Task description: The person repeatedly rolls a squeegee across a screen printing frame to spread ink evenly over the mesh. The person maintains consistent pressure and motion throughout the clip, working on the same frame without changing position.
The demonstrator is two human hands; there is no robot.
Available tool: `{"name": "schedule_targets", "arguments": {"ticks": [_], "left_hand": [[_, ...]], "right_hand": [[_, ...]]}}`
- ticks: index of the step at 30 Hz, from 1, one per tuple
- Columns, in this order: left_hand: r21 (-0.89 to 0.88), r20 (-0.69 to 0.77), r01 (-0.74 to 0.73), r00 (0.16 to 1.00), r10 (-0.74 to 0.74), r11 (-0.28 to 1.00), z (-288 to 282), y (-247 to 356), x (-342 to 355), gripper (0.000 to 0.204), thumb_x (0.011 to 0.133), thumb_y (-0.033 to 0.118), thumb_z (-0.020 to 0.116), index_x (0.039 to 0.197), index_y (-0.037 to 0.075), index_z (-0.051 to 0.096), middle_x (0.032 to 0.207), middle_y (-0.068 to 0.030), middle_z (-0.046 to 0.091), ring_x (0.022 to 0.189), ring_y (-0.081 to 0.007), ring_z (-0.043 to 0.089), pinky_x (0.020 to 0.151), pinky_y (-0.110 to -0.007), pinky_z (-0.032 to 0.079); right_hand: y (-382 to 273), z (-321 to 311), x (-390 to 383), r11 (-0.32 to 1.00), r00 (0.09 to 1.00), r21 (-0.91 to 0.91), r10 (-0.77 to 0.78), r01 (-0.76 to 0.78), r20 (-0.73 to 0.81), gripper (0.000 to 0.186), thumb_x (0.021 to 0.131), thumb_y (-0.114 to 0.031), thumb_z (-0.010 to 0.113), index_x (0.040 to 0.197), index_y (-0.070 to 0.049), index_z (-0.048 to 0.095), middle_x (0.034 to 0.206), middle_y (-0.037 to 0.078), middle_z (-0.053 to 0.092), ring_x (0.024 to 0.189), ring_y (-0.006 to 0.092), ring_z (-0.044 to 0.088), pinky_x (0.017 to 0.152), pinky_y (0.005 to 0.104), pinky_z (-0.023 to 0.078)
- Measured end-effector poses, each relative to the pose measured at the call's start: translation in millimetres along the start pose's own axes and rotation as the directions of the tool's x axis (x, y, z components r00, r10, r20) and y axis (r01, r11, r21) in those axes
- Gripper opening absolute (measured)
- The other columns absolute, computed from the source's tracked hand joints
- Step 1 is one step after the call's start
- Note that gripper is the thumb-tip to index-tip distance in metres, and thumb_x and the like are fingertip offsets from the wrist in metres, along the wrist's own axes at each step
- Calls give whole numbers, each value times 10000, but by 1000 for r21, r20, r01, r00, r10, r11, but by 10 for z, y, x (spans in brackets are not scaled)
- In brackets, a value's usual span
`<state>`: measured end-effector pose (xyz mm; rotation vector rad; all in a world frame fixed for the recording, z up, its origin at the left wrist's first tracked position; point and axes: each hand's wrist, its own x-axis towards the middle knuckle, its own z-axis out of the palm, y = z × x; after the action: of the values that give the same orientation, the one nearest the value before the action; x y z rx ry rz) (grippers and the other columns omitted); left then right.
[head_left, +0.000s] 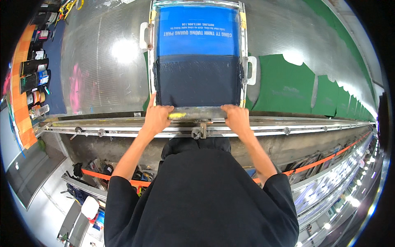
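Note:
A screen-printing frame [244, 37] with pale metal sides lies in front of me. The far part of its mesh [197, 46] is bright blue, and a dark layer of ink [198, 80] covers the near part. My left hand [156, 118] is closed around the near left corner, thumb pointing inward along the grey near bar [197, 113]. At the near right corner, my right hand [238, 119] grips the same bar, its thumb also turned inward. Both undersides are hidden. White handles [251, 70] stick out from the frame's sides.
Green cloth pieces [285, 84] lie on the long metal table [103, 53] to the right. A metal rail [263, 130] runs along its near edge. Dark ink containers [35, 66] line an orange board [24, 88] at the left. Orange strapping [317, 160] crosses below the rail.

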<state>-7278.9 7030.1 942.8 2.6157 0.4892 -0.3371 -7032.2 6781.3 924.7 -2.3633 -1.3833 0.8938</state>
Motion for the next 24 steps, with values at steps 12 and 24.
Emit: {"name": "schedule_targets", "arguments": {"ticks": [12,24], "left_hand": [[191,62,54,996,-67,980,-925,-576,1831,245,892,363,784,1077,214,843,734,-122,733,804,-315,708,1305,-489,219],[138,40,19,999,-24,990,-578,-341,1167,404,745,100,714,1138,111,808,884,-135,785,892,-269,746,1315,-449,224]], "right_hand": [[288,-932,1859,986,983,-156,-80,54,-166,187,777,-112,774,951,-143,833,742,165,733,755,371,724,872,486,553],[244,-405,1171,982,959,-169,-121,79,-257,404,697,43,669,1038,-125,806,872,103,762,842,292,735,1218,510,262]]}}
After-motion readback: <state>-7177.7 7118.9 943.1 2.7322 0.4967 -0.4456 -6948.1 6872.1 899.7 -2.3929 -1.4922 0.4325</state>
